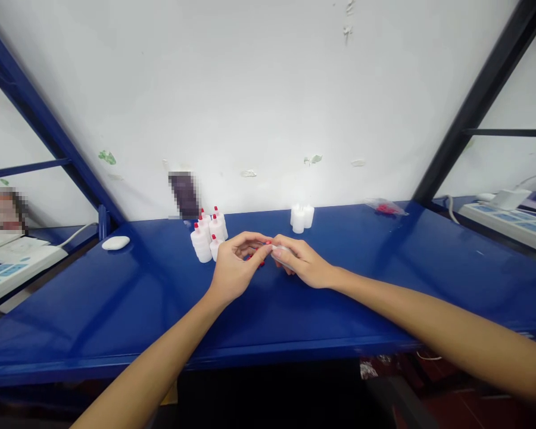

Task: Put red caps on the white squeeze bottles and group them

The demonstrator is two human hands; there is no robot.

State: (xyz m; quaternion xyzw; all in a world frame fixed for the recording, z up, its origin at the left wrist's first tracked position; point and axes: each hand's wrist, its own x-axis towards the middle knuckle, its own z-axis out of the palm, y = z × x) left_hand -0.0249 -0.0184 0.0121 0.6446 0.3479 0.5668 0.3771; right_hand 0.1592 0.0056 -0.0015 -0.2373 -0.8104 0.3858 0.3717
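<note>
My right hand (302,260) is wrapped round a white squeeze bottle (284,255), held tilted with its tip toward the left. At that tip, the thumb and fingers of my left hand (236,262) pinch a small red cap (268,243). Below my left fingers a few more red caps (262,263) lie on the blue table, partly hidden. Just behind my left hand stands a group of white bottles with red caps (202,237), packed close together. Farther back, several white bottles without red caps (298,221) stand upright.
The blue table (161,310) runs back to a white wall. A clear bag with red pieces (386,208) lies at the back right. A white rounded object (115,243) sits at the left. Power strips (509,223) and metal frame posts (455,113) flank the table.
</note>
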